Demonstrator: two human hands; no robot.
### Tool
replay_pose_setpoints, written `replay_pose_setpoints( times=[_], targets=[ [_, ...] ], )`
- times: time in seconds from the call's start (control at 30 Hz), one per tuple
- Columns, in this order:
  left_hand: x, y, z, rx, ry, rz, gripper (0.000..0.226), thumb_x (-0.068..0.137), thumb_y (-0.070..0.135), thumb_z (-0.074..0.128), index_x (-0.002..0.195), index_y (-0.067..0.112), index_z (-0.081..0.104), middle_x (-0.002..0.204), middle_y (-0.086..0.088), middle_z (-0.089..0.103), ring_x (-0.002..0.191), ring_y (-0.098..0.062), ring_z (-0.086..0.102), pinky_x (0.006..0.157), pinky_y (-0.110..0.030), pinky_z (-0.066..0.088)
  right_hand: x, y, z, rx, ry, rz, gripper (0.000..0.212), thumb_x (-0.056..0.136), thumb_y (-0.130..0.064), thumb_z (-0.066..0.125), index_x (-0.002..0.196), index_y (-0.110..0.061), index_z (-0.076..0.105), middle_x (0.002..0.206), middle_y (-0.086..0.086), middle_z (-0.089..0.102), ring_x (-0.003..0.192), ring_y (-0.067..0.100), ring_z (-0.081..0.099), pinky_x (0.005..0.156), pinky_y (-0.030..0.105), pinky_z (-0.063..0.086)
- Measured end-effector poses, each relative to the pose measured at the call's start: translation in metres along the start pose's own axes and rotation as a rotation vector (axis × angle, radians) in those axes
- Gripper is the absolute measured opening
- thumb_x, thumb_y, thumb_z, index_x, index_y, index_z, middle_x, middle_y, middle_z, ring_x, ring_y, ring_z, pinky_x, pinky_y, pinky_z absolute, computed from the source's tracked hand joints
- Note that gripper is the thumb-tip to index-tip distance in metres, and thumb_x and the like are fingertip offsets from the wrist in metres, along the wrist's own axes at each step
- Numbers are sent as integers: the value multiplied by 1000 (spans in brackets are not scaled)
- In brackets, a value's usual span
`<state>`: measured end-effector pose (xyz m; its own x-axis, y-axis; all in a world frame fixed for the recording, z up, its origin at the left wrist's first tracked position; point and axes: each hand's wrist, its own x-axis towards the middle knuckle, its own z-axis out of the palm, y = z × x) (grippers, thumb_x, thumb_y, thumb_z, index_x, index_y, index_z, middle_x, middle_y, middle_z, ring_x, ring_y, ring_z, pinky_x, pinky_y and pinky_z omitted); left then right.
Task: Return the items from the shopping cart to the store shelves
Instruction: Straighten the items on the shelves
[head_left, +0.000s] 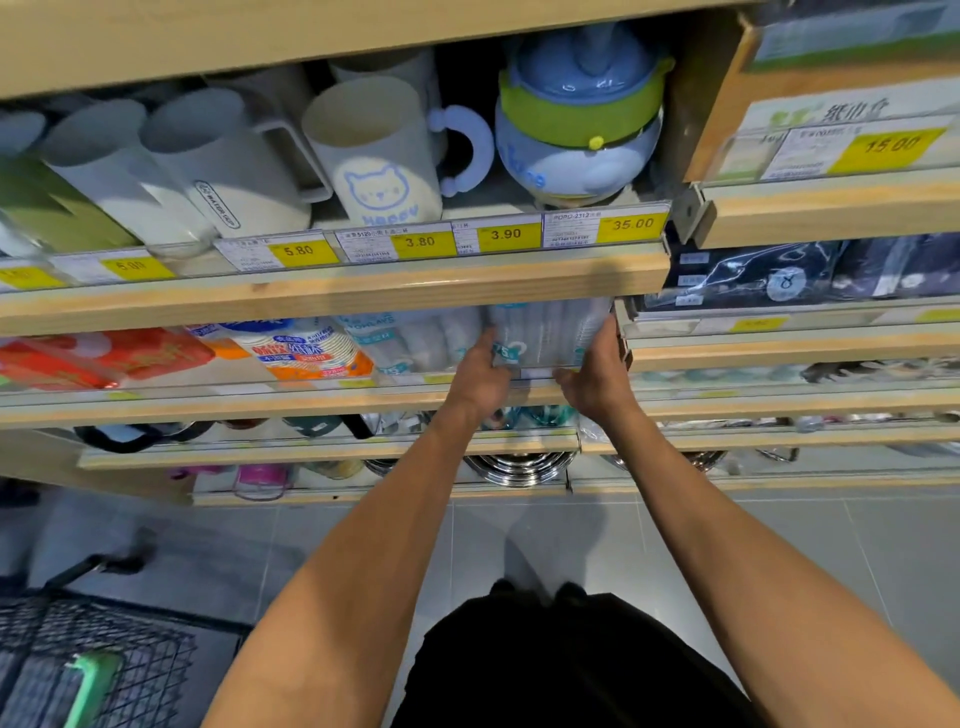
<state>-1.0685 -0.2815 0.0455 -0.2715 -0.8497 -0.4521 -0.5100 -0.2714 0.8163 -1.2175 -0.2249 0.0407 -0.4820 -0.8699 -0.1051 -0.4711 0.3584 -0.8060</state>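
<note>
Both the left hand (480, 371) and right hand (592, 376) grip the pack of plastic cups (545, 335) at 12 o'clock, almost placed on the shelf (311, 402); the cart (78, 660) at 8 o'clock seems to hold more.

The shelves (332, 291) are showing pale, matt wood. The pack of cups (550, 332) is looking like clear, glossy plastic (light is glinting on it). The shopping cart (104, 654) is showing dark metal wire.

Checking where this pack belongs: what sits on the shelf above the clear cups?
Above the clear cup pack, held by left hand and right hand: a cat mug and blue-green pot. The shelf board hides the pack's top.
</note>
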Motion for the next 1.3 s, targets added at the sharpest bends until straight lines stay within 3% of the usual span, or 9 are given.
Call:
replay_pose_setpoints(
  times=[0.03,0.2,0.5,0.57,0.67,0.77,1.0,1.13,1.3],
  targets=[
    [0,4,-3,53,-2,10,65,94,0,48,154,21,31,151,-4,45,117,-21,56,65,-16,57,-1,0,1,3,-12,-6,90,69,-8,79,142,-5,27,138,13,42,131,30,42,106,43,42],
    [-12,10,-9,188,190,69,40,94,4,50,134,11,50,124,-7,64,108,-27,63,90,-39,53,-7,15,10,79,-77,-56,101,59,-20,72,146,-23,20,139,0,42,131,23,44,103,43,45],
    [-19,-8,-12,125,223,92,44,95,4,53,139,6,54,136,-12,60,126,-25,57,106,-31,46,-35,3,-12,56,-55,62,70,84,-1,68,145,-7,33,140,13,51,127,30,50,97,29,39],
    [-25,-13,-15,88,345,116,30,95,6,55,122,8,66,118,-9,71,110,-23,66,96,-27,51,-41,-2,-9,45,22,99,72,86,-1,65,148,-5,29,144,14,50,131,30,48,103,31,39],
    [-37,-18,-25,-97,696,123,12,93,6,57,102,9,64,91,-4,68,84,-19,64,83,-37,56,-51,-13,-2,3,282,66,44,85,-2,59,127,-9,49,114,8,63,106,27,61,86,30,48],
    [-44,-25,-42,-306,928,95,26,90,5,62,114,8,52,105,-12,57,92,-23,59,88,-37,52,-53,-37,12,6,233,-51,17,91,-5,58,105,-12,63,93,3,68,80,14,61,67,22,50],
    [-39,-29,-61,-337,761,172,51,97,0,48,145,7,33,142,-12,43,127,-27,50,107,-41,46,-20,-86,48,10,-199,-35,46,94,-14,54,140,-12,53,129,14,64,116,30,62,99,31,47],
    [-33,-35,-69,-251,667,174,67,90,0,42,154,14,26,152,-9,40,137,-25,44,114,-45,39,-8,-95,57,-15,-272,1,55,91,-15,57,145,-15,43,115,20,68,107,37,62,93,33,48],
    [-10,-68,-101,-66,561,178,70,80,16,40,150,29,33,140,-2,51,132,-22,48,110,-48,44,-8,-91,65,11,-252,18,62,84,-19,69,141,-14,44,136,9,55,117,33,59,104,38,46]
  ],
)
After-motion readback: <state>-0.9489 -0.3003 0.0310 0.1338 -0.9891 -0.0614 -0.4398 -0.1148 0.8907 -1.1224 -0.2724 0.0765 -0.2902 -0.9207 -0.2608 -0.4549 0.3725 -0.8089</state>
